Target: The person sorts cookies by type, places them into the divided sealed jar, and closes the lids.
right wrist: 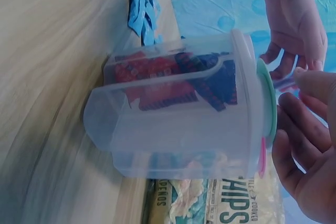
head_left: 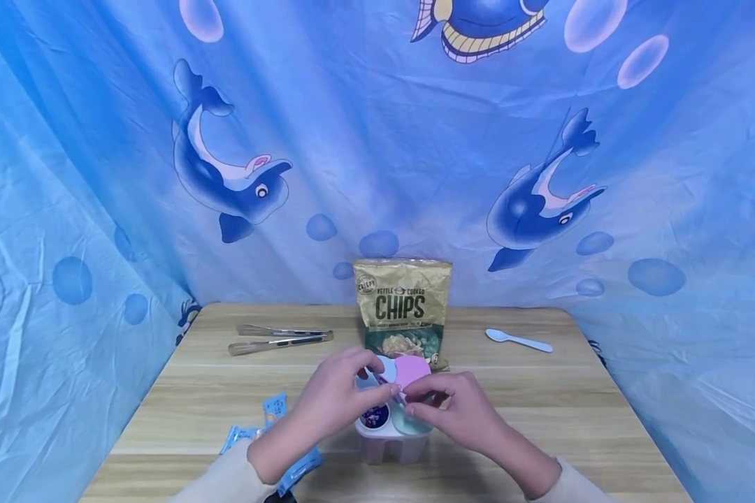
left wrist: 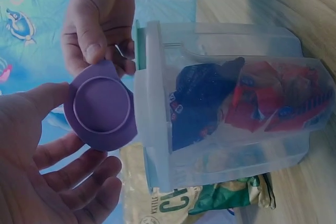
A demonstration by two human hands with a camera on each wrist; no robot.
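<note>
Both hands hold a purple lid (left wrist: 102, 106) over a translucent compartment container (head_left: 391, 447). My left hand (head_left: 336, 391) grips the lid's edge between thumb and fingers. The right hand (head_left: 462, 409) pinches the opposite edge with its thumb and a finger. Below, the front left compartment is uncovered, and dark blue packets (left wrist: 202, 103) lie over red packets (left wrist: 278, 98) inside it. A mint green lid (right wrist: 268, 100), a pink lid (head_left: 412, 368) and a light blue lid (head_left: 387, 368) cover the other compartments; the hands partly hide them in the head view.
A chips bag (head_left: 403, 300) stands right behind the container. Metal tongs (head_left: 283, 341) lie at the back left, a white spoon (head_left: 519, 341) at the back right. Several blue wrapped packets (head_left: 298, 468) lie beside the left forearm. A blue sea-print curtain (head_left: 377, 161) surrounds the wooden table (head_left: 541, 405).
</note>
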